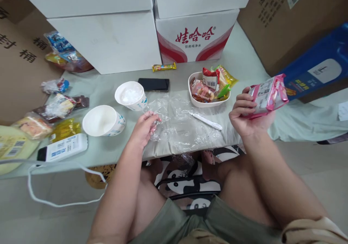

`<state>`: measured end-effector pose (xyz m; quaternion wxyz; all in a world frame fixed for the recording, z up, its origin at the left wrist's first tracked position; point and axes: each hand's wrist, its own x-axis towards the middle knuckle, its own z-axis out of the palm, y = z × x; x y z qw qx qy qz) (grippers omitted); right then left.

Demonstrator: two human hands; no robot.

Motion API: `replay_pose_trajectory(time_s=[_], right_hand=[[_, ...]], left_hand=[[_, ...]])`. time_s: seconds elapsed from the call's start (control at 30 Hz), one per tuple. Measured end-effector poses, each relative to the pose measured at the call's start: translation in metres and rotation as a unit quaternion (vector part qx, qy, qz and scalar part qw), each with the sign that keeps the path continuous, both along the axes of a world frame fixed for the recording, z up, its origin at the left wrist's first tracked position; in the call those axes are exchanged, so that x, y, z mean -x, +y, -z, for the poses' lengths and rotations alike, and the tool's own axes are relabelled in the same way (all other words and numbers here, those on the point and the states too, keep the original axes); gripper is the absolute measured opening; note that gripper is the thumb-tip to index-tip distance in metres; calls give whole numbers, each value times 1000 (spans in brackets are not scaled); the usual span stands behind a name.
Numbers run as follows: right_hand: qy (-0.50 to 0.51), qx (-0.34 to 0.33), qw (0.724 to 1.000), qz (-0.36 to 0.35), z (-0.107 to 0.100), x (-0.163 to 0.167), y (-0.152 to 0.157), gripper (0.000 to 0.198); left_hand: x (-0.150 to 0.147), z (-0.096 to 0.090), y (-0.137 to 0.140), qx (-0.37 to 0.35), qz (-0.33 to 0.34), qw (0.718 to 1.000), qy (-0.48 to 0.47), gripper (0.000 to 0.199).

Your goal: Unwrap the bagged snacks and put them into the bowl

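My right hand [248, 115] is raised at the table's right side, fingers wrapped round a pink snack packet [269, 95] with a pale label panel. Low over the table, the fingers of my left hand [145, 128] are closed on a clear plastic wrapper [157, 128] that has some pinkish-red on it. More clear plastic film [179, 131] lies spread just right of that hand. A white craft knife [206, 120] rests on the film. Behind it stands a white bowl [194, 100] filled with several packaged snacks [208, 84].
Two paper cups, one holding clear plastic [132, 93] and one nearer [100, 120], stand left of a black phone [154, 85]. Several snack packets and a white bottle [65, 148] lie farther left. White boxes [198, 37] wall the back; a blue container [320, 66] leans at right.
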<state>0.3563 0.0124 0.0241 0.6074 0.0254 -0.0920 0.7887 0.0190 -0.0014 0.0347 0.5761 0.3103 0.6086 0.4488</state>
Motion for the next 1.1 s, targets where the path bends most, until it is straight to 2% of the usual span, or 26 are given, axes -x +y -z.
replay_pose_trajectory(time_s=[0.2, 0.33, 0.43, 0.57, 0.7, 0.83, 0.97, 1.1], right_hand=[[-27, -35, 999, 6, -6, -8, -4, 55], [-123, -78, 989, 21, -10, -5, -8, 43], [-223, -82, 970, 57, -14, 2, -10, 37], [-358, -28, 925, 123, -19, 11, -13, 38], [-425, -26, 894, 138, -22, 16, -12, 40], [-388, 36, 907, 158, -24, 24, -11, 33], [-269, 113, 940, 175, -30, 33, -12, 33], [-154, 170, 961, 154, -38, 37, -13, 35]], left_hand=[[-3, 2, 5, -8, 3, 1000, -7, 27], [-4, 5, 7, -6, 6, 1000, -12, 27], [-3, 7, 8, -8, 9, 1000, -15, 27], [-1, 9, 7, -9, 6, 1000, -15, 27], [2, 8, 5, -7, 4, 1000, -16, 28], [2, 6, 3, -7, 4, 1000, -22, 28], [1, 5, 3, -4, 1, 1000, -17, 28], [1, 4, 3, -2, 2, 1000, -14, 28]])
